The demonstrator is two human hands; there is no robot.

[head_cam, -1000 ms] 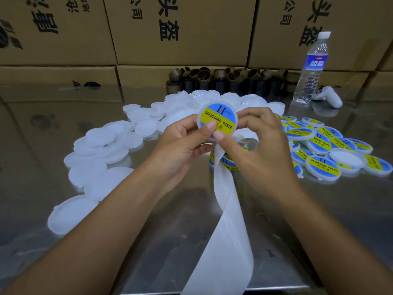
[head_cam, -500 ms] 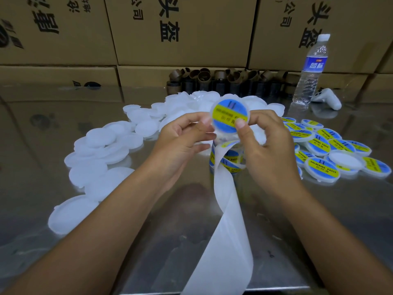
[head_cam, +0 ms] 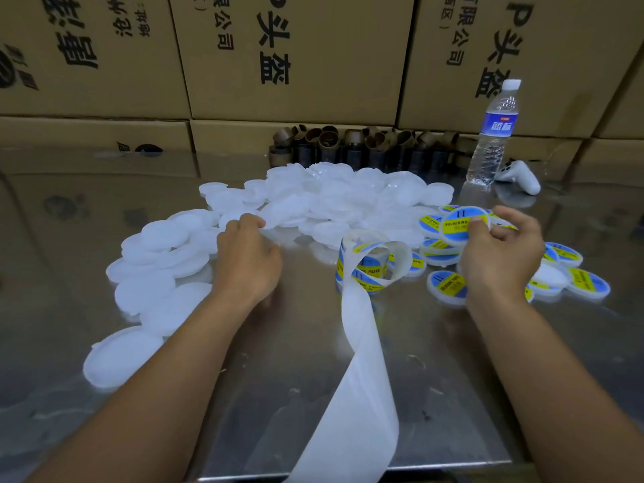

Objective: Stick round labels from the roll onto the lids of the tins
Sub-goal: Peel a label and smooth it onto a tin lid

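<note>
The right hand (head_cam: 501,252) pinches a white round plastic lid with a blue-and-yellow label (head_cam: 463,224) over the labelled pile (head_cam: 447,285) at three o'clock, apparently to drop it there. The left hand (head_cam: 249,259) curls onto plain white lids (head_cam: 156,238) at ten o'clock, its grip unclear.

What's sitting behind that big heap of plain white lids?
Behind the heap of white lids, a row of short brown tubes stands against stacked cardboard boxes. Whatever lies under the heap itself is covered.
</note>
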